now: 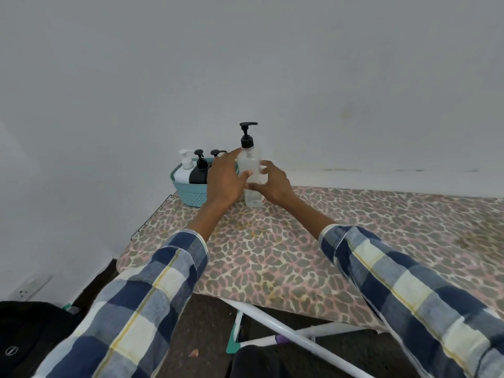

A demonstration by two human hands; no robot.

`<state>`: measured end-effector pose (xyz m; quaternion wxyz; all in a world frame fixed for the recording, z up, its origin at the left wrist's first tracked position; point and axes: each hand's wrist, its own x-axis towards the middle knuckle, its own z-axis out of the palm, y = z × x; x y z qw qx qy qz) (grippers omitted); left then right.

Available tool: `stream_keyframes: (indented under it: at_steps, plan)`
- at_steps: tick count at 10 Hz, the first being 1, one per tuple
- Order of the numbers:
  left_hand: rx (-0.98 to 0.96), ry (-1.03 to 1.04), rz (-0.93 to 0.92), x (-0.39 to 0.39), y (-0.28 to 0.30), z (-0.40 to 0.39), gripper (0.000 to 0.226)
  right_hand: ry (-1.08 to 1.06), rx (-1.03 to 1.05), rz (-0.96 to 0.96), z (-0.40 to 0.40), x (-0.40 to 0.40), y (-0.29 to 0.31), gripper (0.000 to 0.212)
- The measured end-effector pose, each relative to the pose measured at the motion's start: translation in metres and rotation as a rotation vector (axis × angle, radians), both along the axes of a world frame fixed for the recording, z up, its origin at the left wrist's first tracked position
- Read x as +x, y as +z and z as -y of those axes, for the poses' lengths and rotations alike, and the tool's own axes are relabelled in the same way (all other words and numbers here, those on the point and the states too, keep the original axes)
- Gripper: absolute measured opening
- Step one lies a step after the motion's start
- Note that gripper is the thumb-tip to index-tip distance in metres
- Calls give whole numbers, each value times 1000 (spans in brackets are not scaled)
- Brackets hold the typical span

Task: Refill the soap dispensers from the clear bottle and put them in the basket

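A clear bottle with a black pump top stands upright on the leopard-print board, just right of the teal basket. My left hand grips the bottle from the left, with the index finger at its shoulder and the thumb on its front. From the right, my right hand holds the bottle's lower half, thumb across the front. In the basket stand a white dispenser and a black dispenser. The pump of a third dispenser shows behind my left hand.
The board runs along a plain white wall, and its left end lies just past the basket. White metal legs and dark floor show below the near edge. A black bag lies at the lower left.
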<state>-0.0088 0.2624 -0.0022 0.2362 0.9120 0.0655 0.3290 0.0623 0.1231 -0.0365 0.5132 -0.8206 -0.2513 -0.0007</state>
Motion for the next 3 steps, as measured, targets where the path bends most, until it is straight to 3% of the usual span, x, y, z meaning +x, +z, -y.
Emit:
stream_keyframes:
  at_steps: [3]
  plan:
    - [-15, -4, -110, 0, -12, 4, 87, 40, -119, -43, 15, -1, 9, 90]
